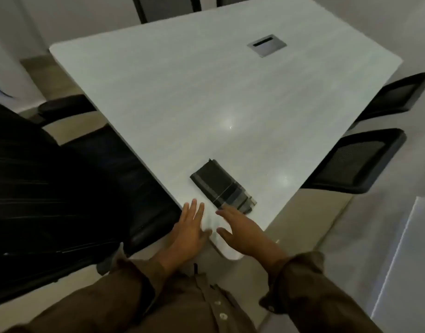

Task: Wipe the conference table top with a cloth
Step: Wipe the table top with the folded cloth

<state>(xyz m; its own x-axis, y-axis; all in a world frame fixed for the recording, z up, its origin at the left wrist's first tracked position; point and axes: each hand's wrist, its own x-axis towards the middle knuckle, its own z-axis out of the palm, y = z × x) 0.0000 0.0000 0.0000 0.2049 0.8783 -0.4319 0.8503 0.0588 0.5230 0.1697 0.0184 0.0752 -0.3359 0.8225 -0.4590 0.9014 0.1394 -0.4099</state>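
A dark folded cloth [218, 182] with lighter stripes lies flat on the pale conference table top [206, 99], near the table's closest corner. My right hand [240, 229] hovers over that corner with fingers spread, its fingertips just reaching the cloth's near end. My left hand [191, 228] is open beside it, to the left of the cloth and apart from it, over the table's edge. Neither hand holds anything.
A grey cable hatch [266, 45] is set into the far part of the top. Black office chairs stand on the left [69, 179] and two on the right [355, 162] [399, 97]. Another chair back shows at the far end.
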